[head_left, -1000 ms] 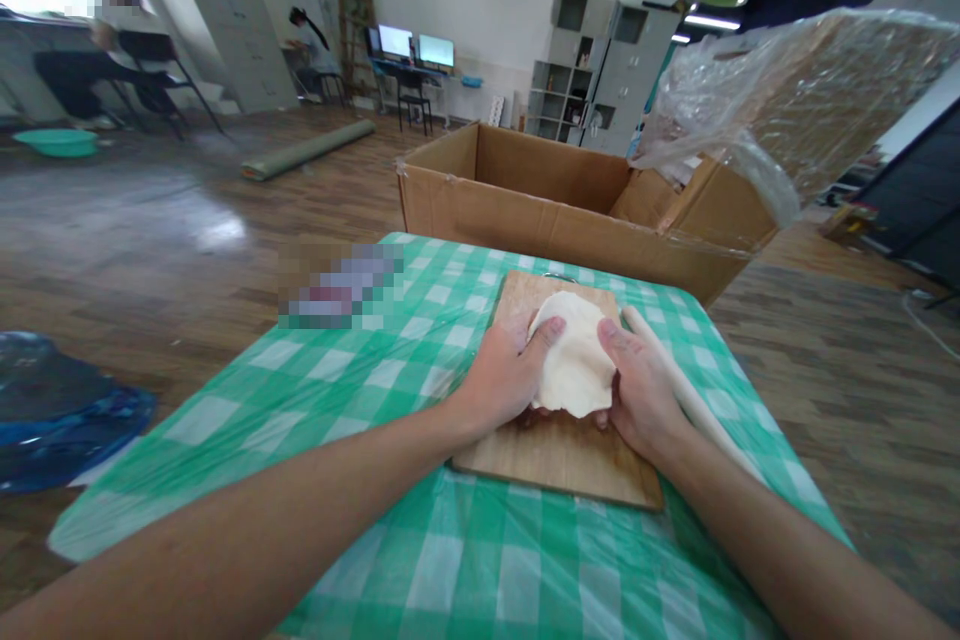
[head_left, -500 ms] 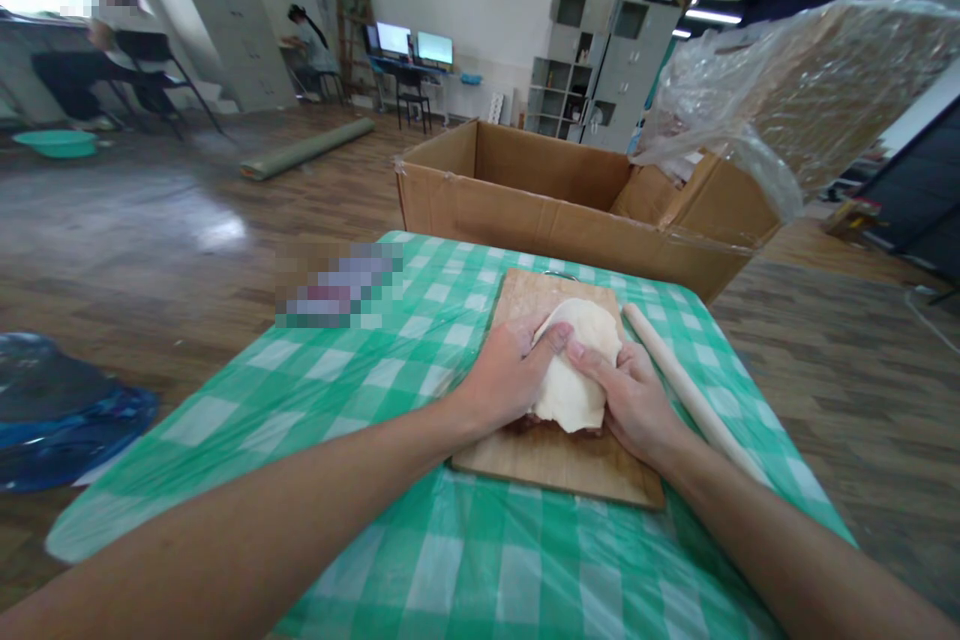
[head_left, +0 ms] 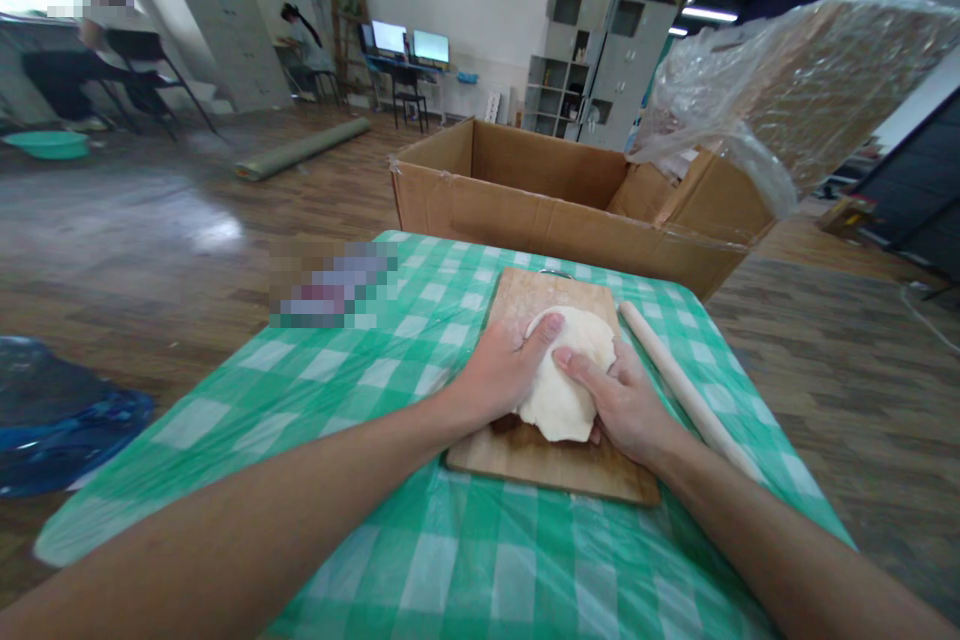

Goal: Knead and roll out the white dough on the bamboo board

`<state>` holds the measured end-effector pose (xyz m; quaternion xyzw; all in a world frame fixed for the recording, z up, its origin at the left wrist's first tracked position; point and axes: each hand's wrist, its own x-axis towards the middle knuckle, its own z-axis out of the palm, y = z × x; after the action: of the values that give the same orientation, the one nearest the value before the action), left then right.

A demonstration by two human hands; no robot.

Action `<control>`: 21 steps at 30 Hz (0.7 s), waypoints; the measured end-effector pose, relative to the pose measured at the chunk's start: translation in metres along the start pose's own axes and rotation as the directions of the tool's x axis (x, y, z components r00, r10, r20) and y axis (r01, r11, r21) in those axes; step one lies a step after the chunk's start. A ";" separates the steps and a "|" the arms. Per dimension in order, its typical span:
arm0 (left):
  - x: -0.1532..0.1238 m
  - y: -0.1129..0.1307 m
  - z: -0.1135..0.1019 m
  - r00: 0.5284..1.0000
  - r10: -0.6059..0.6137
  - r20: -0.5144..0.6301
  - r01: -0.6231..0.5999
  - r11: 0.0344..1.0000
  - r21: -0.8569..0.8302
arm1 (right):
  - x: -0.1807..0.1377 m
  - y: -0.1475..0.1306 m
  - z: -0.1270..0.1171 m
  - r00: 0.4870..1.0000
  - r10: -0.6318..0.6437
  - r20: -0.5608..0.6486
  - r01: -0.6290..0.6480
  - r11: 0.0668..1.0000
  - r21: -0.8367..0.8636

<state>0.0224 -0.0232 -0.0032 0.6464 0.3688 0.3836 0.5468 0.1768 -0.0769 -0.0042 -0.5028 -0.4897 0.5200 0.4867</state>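
- Pale dough (head_left: 566,380) lies on the wooden cutting board (head_left: 525,295), which sits on the green-checked counter (head_left: 360,390); the head camera is my only view.
- My left hand (head_left: 499,375) cups the dough's left side, fingers curled at its edge and thumb laid over the top.
- My right hand (head_left: 626,410) grips the right side, fingers held together and pressing into the sheet.
- A rolling pin (head_left: 679,385) lies just beside the board on the right, close under my right forearm.
- As I judge the risk, the soft sheet could tear if the two hands pull apart too hard. A careless right forearm could also nudge the pin and send it rolling off the counter.
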 end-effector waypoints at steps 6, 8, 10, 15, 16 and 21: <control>0.002 -0.001 -0.005 0.993 -0.034 0.111 0.044 0.996 -0.082 | 0.003 -0.002 -0.004 0.998 0.003 -0.063 -0.006 0.999 -0.048; 0.002 -0.001 -0.005 0.998 -0.030 0.054 0.032 0.999 -0.033 | 0.002 -0.006 -0.002 0.996 0.002 -0.085 -0.007 0.998 -0.056; 0.001 0.000 -0.005 1.000 -0.029 0.001 0.029 1.000 -0.001 | 0.001 -0.010 0.001 0.996 -0.007 -0.094 0.001 0.998 -0.057; 0.001 0.002 -0.004 0.997 -0.073 0.027 0.075 0.992 -0.097 | 0.001 -0.007 0.000 0.995 -0.013 -0.099 0.009 0.999 -0.037; 0.002 0.002 -0.004 0.997 -0.067 0.035 0.071 0.989 -0.128 | 0.002 -0.005 -0.001 0.994 -0.012 -0.110 0.008 0.999 -0.037; 0.004 0.002 -0.006 0.995 -0.001 -0.102 0.000 1.000 -0.003 | 0.006 0.003 -0.006 0.983 -0.073 -0.168 0.059 0.994 -0.089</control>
<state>0.0193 -0.0172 -0.0003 0.6251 0.3957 0.4165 0.5283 0.1830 -0.0709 -0.0074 -0.5489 -0.4840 0.4375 0.5225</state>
